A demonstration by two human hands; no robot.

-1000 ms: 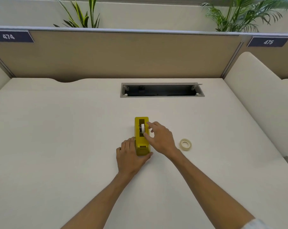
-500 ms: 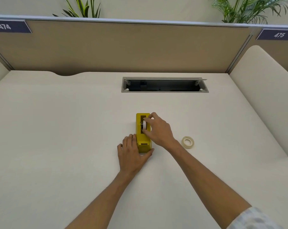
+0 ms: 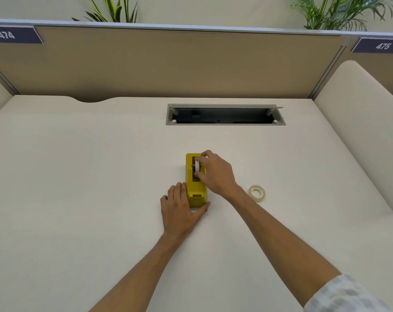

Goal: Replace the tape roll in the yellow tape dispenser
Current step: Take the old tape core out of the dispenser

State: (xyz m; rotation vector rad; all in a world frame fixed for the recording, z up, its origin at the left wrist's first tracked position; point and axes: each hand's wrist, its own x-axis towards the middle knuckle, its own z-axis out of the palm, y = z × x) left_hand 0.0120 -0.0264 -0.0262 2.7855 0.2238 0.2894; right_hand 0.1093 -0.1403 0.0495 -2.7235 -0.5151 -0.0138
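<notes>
A yellow tape dispenser [image 3: 195, 190] stands on the white desk [image 3: 78, 199], its long side running away from me. A white tape roll [image 3: 197, 166] sits upright in its open slot on a dark hub. My right hand [image 3: 215, 174] pinches that roll between thumb and fingers from the right. Against the dispenser's near left side and front end rests my left hand [image 3: 179, 210], wrapped around it. A second, cream tape roll [image 3: 257, 193] lies flat on the desk to the right of my right wrist.
An open cable tray [image 3: 225, 114] is cut into the desk behind the dispenser. A tan partition [image 3: 168, 64] closes the back, with labels 474 and 475. A padded side panel [image 3: 360, 131] rises on the right. Plants show above the partition.
My right hand's fingers have closed further over the white roll in the slot. The left hand stays against the dispenser. The camera has shifted slightly.
</notes>
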